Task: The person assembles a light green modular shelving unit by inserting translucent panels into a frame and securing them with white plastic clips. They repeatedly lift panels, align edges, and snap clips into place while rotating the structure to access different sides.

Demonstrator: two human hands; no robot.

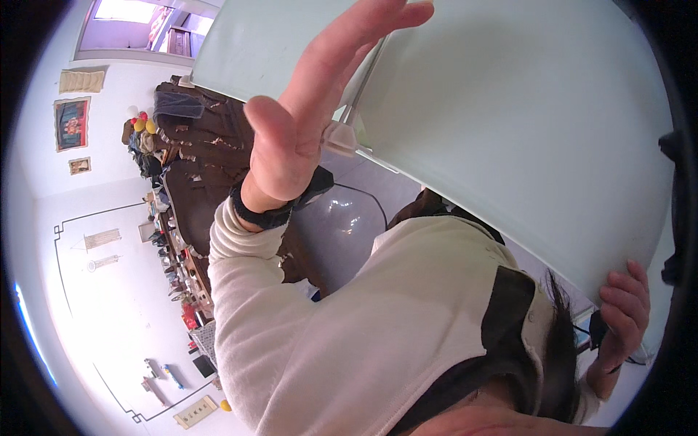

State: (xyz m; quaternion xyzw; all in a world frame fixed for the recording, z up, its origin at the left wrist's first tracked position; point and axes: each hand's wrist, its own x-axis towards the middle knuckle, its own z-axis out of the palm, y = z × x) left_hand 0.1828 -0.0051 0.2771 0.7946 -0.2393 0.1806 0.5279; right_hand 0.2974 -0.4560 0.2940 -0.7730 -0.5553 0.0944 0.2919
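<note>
Two large, smooth, pale greenish-white panels meet at a narrow gap: a broad right panel (523,123) and a smaller left panel (269,43). In front of the gap my left hand (298,116) is raised, fingers stretched out and thumb apart, holding nothing. Whether its fingertips touch the panels I cannot tell. A translucent plastic corner piece (339,138) sits beside its palm, at the end of the gap. At the lower right, my right hand (625,309) has its fingers bent over the edge of the right panel. Its thumb is hidden.
Behind my left arm are a dark brown sofa (207,138) and a long shelf crowded with small items (182,269). Framed pictures (72,125) hang on the white wall. A dark cable (363,195) runs over the shiny grey floor (338,225). A window (138,29) is at the upper left.
</note>
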